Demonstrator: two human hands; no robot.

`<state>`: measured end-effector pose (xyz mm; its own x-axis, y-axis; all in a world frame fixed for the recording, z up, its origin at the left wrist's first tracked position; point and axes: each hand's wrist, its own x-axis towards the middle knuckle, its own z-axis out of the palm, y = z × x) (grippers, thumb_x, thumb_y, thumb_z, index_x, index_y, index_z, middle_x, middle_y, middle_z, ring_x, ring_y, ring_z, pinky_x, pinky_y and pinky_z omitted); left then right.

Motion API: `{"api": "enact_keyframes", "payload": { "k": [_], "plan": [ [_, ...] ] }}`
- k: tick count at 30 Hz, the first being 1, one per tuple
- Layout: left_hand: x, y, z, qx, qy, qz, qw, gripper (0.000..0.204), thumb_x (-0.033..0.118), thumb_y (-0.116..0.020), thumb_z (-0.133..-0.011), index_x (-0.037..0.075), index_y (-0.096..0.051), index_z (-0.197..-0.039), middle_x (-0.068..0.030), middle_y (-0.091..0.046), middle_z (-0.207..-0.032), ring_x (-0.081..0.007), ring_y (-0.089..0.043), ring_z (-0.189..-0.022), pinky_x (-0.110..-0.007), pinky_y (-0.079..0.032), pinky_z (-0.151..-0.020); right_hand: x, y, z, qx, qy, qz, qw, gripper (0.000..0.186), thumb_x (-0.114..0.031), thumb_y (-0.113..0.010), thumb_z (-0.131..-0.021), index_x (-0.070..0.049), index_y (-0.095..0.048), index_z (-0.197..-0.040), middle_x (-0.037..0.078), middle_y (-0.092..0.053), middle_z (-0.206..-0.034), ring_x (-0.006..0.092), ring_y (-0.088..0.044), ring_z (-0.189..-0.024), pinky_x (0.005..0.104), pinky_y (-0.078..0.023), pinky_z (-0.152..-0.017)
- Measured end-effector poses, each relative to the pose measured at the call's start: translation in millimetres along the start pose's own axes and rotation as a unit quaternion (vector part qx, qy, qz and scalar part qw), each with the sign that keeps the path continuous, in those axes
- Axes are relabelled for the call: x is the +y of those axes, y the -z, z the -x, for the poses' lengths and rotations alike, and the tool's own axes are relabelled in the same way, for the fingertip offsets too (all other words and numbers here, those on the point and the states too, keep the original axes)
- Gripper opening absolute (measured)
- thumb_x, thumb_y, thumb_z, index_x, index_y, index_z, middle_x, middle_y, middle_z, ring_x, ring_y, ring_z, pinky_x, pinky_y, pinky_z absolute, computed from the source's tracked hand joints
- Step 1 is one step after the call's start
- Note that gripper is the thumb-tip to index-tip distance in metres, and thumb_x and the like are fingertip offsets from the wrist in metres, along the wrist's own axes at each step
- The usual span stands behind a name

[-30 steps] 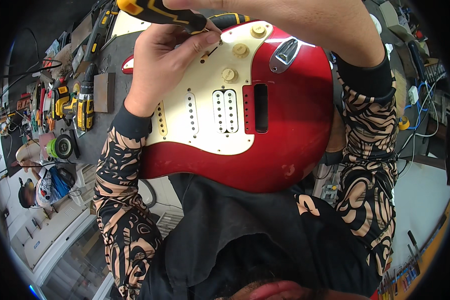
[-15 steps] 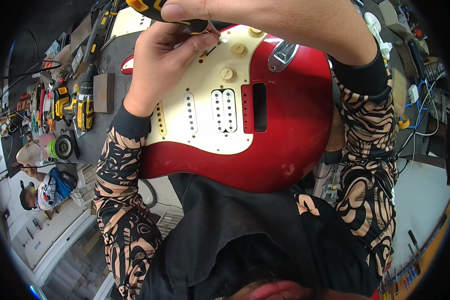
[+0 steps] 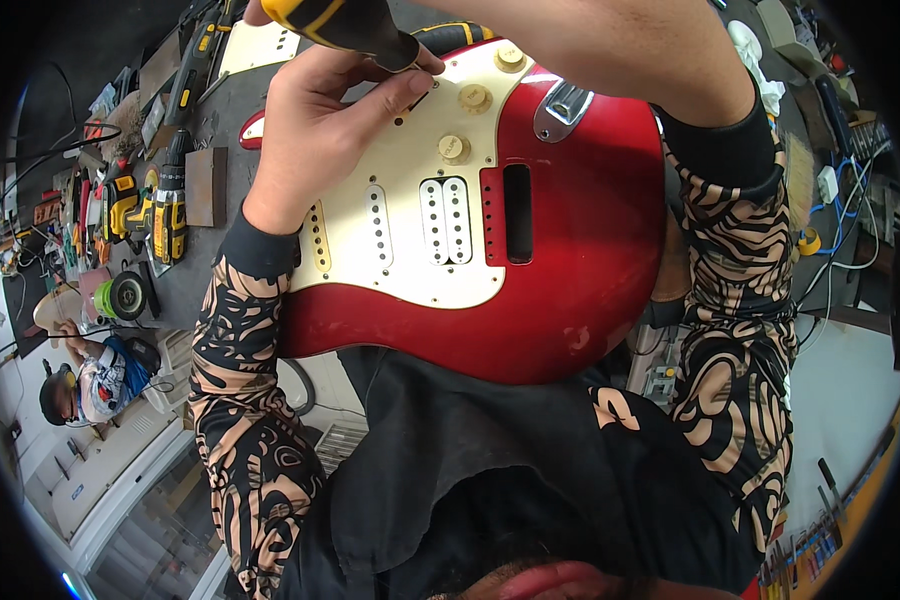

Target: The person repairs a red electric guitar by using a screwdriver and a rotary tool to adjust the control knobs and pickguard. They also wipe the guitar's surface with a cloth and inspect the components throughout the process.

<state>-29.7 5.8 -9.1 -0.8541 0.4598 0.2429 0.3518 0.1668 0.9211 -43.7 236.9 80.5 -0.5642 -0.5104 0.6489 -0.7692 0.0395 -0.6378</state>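
A red electric guitar body (image 3: 590, 270) with a cream pickguard (image 3: 410, 230) lies in front of me. Across its upper left reaches my left hand (image 3: 315, 135), thumb and forefinger closed together at the pickguard's far edge. Whatever they pinch is too small to make out. Right above those fingers, the black nose of a yellow-and-black screwdriver (image 3: 345, 22), apparently a powered one, points down toward the pickguard. My right hand (image 3: 257, 12) holds it, mostly cut off by the top edge. Cream knobs (image 3: 454, 149) and white pickups (image 3: 447, 221) sit on the pickguard.
On the dark bench (image 3: 205, 275) at left lie yellow-and-black power tools (image 3: 160, 210), a metal block (image 3: 206, 187) and many hand tools. Another yellow-and-black tool (image 3: 455, 38) shows behind the guitar. Cables (image 3: 850, 215) hang at right. A seated person (image 3: 95, 385) is at far left.
The screwdriver and my right hand have shifted, with more of the yellow handle now showing and less of the hand. My left hand stays nearly in place.
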Motion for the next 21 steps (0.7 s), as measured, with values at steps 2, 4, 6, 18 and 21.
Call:
{"api": "enact_keyframes", "payload": {
  "k": [2, 4, 6, 18, 21],
  "plan": [
    [-2, -1, 0, 0.011, -0.002, 0.003, 1.000, 0.020, 0.002, -0.080, -0.100, -0.001, -0.076, -0.120, -0.0060, -0.082, -0.109, -0.0113, -0.077, -0.096, -0.026, -0.062, -0.083, 1, -1, 1, 0.007, 0.002, 0.004, 1.000, 0.035, -0.023, -0.075, -0.100, 0.000, -0.069, -0.126, 0.014, -0.069, -0.117, 0.0221, -0.069, -0.104, 0.0338, -0.058, -0.089],
    [-3, -4, -1, 0.030, 0.006, 0.015, 0.999, 0.021, 0.001, -0.080, -0.099, -0.001, -0.076, -0.120, -0.0056, -0.082, -0.110, -0.0110, -0.077, -0.095, -0.026, -0.062, -0.082, 2, -1, 2, 0.012, 0.004, 0.004, 1.000, 0.035, -0.024, -0.076, -0.100, 0.000, -0.069, -0.126, 0.014, -0.069, -0.117, 0.0223, -0.069, -0.105, 0.0337, -0.058, -0.089],
    [-1, -5, -3, 0.031, 0.019, 0.004, 0.999, 0.020, 0.004, -0.082, -0.099, -0.001, -0.079, -0.118, -0.0060, -0.083, -0.106, -0.0107, -0.077, -0.092, -0.026, -0.061, -0.080, -1, -6, 4, 0.018, -0.001, 0.003, 1.000, 0.036, -0.025, -0.077, -0.100, 0.000, -0.070, -0.126, 0.014, -0.068, -0.116, 0.0225, -0.068, -0.105, 0.0337, -0.057, -0.090],
    [5, -2, -2, 0.034, 0.037, -0.073, 0.996, 0.018, 0.013, -0.085, -0.098, 0.001, -0.085, -0.112, -0.0076, -0.083, -0.093, -0.0099, -0.074, -0.079, -0.026, -0.058, -0.072, 3, -3, -3, 0.002, 0.023, 0.003, 1.000, 0.037, -0.019, -0.081, -0.098, 0.001, -0.067, -0.125, 0.012, -0.068, -0.109, 0.0201, -0.068, -0.097, 0.0347, -0.058, -0.089],
    [1, -2, -2, 0.041, 0.031, -0.069, 0.996, 0.018, 0.012, -0.085, -0.098, 0.000, -0.084, -0.111, -0.0073, -0.083, -0.093, -0.0096, -0.074, -0.080, -0.026, -0.058, -0.072, 10, -8, -2, 0.015, 0.052, 0.020, 0.998, 0.037, -0.019, -0.081, -0.098, 0.001, -0.067, -0.125, 0.012, -0.069, -0.108, 0.0202, -0.069, -0.097, 0.0347, -0.059, -0.088]
  ]
}}
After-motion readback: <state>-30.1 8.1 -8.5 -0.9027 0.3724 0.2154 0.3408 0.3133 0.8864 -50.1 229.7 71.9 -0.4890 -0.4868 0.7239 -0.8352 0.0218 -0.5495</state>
